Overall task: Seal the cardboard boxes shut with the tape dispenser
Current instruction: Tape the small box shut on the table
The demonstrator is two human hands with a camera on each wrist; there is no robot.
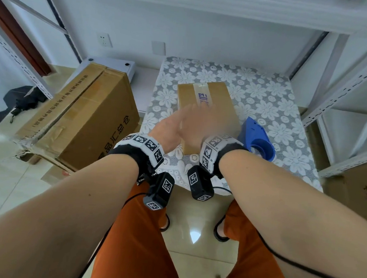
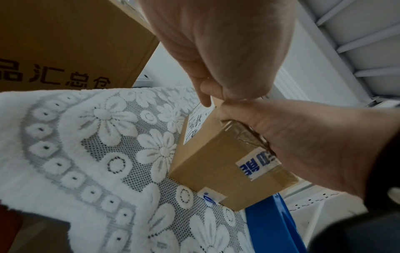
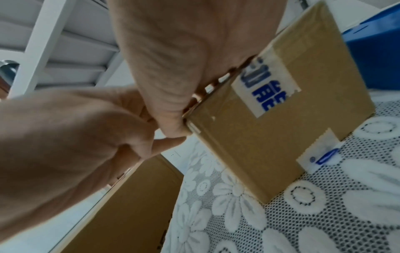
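Observation:
A small cardboard box (image 1: 216,102) stands on the lace-covered table (image 1: 265,96). White tape with blue print (image 1: 202,95) runs along its top and down the near face (image 3: 268,89). My right hand (image 1: 202,125) lies on the near part of the box top and is blurred in the head view. It presses at the top edge (image 3: 173,59). My left hand (image 1: 170,129) is beside it at the box's left upper edge, fingers extended, one fingertip (image 2: 205,101) touching the corner. The blue tape dispenser (image 1: 257,138) rests on the table right of the box, held by neither hand.
A large cardboard box (image 1: 84,116) leans on the floor left of the table. White metal shelving (image 1: 340,94) stands to the right, with another carton (image 1: 362,195) under it. A dark bag (image 1: 21,100) lies at far left.

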